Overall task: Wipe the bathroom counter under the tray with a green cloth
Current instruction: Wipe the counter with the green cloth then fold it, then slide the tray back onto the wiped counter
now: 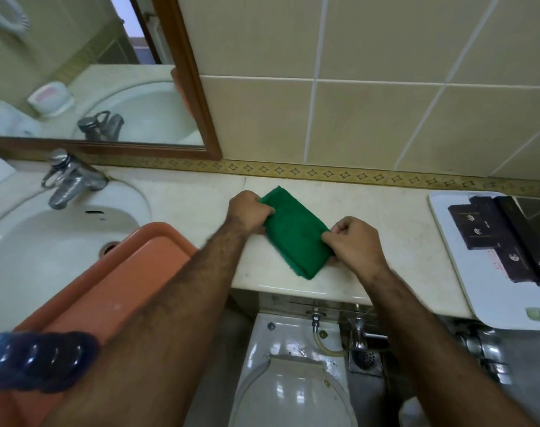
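Note:
A folded green cloth point(294, 231) lies flat on the cream bathroom counter point(197, 195), angled from upper left to lower right. My left hand point(248, 211) pinches its far left end. My right hand point(353, 241) pinches its near right edge. A white tray point(456, 263) with dark boxes point(502, 235) sits on the counter at the right, partly over the front edge.
A white sink point(40, 241) with a chrome tap point(70, 180) is at the left. An orange basin point(108, 278) rests over the sink's near side, with a blue bottle point(37, 359) in front. A mirror point(93, 72) hangs above. Below the counter stands a toilet point(290, 374).

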Available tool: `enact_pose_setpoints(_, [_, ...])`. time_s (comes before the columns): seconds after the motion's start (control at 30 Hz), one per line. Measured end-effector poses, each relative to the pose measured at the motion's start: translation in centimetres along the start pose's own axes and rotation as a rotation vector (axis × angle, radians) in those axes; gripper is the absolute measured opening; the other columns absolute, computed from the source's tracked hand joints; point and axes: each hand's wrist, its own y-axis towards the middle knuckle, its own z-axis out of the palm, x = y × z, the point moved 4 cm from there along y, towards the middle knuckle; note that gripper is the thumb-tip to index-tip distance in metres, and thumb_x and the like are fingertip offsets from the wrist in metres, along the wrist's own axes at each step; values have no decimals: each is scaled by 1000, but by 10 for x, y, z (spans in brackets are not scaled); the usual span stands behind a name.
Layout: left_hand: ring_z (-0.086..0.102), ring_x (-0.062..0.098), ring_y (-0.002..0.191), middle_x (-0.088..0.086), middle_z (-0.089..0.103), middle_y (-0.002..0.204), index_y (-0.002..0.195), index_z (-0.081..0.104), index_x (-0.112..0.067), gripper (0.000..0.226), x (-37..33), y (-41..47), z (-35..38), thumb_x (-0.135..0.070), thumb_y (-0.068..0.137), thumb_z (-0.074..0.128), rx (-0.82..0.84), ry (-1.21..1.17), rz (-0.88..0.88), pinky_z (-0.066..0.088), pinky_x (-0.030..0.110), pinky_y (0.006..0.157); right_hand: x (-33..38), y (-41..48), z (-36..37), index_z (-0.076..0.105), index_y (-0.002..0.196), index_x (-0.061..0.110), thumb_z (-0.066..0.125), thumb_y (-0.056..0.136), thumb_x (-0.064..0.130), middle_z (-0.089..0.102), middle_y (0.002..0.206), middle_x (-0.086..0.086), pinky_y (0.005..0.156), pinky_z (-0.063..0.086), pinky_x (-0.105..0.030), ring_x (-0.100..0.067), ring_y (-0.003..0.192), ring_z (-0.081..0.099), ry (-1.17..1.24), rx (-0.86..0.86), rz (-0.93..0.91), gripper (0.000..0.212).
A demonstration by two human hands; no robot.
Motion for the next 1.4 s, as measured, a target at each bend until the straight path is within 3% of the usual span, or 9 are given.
enact_pose_setpoints(0.17, [73, 24, 94, 10, 75, 107, 113, 73, -5, 34, 38, 25, -87, -24, 85, 77, -225, 43, -46, 62, 37, 87, 62, 9, 62, 67, 96, 10, 75, 89, 7, 74, 102, -9, 56, 63, -25, -21, 85, 78, 163, 172, 2, 12])
enact_pose_setpoints(0.27, [71, 28, 100, 13, 74, 111, 115, 72, -5, 37, 51, 36, -119, -26, 85, 77, -297, 211, -62, 57, 33, 84, 82, 18, 105, 65, 91, 15, 77, 89, 6, 74, 104, -9, 62, 66, -30, -24, 88, 78, 150, 187, -44, 15])
enact_pose_setpoints(0.37, [68, 31, 101, 11, 72, 109, 114, 71, -10, 36, 58, 41, -128, -32, 86, 76, -327, 481, -76, 48, 33, 74, 84, 29, 135, 71, 100, 17, 77, 89, 18, 74, 105, -5, 79, 65, -39, -24, 93, 75, -115, 109, -167, 12])
enact_pose_setpoints(0.5, [65, 29, 96, 8, 65, 99, 114, 67, -11, 35, 68, 40, -116, -38, 92, 71, -290, 660, -86, 44, 36, 70, 86, 27, 146, 69, 115, 19, 70, 94, 33, 71, 109, -4, 70, 54, -34, -25, 96, 67, -621, -55, -371, 26])
enact_pose_setpoints(0.63, [54, 33, 123, 12, 62, 128, 128, 60, -12, 44, 63, 34, -112, -40, 94, 66, -293, 741, -78, 44, 45, 90, 83, 24, 138, 59, 129, 17, 66, 95, 48, 61, 123, -7, 82, 53, -38, -25, 109, 59, -715, -102, -453, 46])
enact_pose_setpoints(0.8, [25, 29, 152, 10, 34, 162, 154, 36, -11, 68, 31, 15, -74, -45, 98, 56, -238, 664, 271, 28, 52, 121, 40, 24, 70, 33, 159, 10, 37, 102, 63, 33, 167, -14, 127, 23, -47, -30, 157, 23, -750, -109, -401, 78])
enact_pose_setpoints(0.93, [15, 27, 156, 8, 21, 168, 160, 24, -11, 75, -33, -13, -12, -51, 102, 48, -102, 570, 492, 16, 39, 125, -7, 32, -20, 19, 164, 8, 32, 101, 67, 13, 174, -13, 130, 10, -47, -28, 161, 4, -766, -191, -288, 86])
enact_pose_setpoints(1.17, [19, 30, 154, 13, 25, 166, 159, 26, -6, 77, -159, -48, 138, -51, 101, 48, 77, 593, 846, 17, 38, 125, -114, 10, -175, 31, 159, 2, 41, 104, 52, 29, 168, -18, 127, 19, -47, -33, 158, 20, -665, -449, -52, 75])
enact_pose_setpoints(1.4, [32, 33, 148, 16, 35, 161, 154, 36, -5, 67, -225, -64, 256, -41, 101, 55, 202, 731, 922, 25, 38, 121, -244, -46, -248, 47, 140, -11, 69, 90, 10, 52, 136, -33, 110, 41, -52, -49, 127, 50, -258, -669, 248, 58])
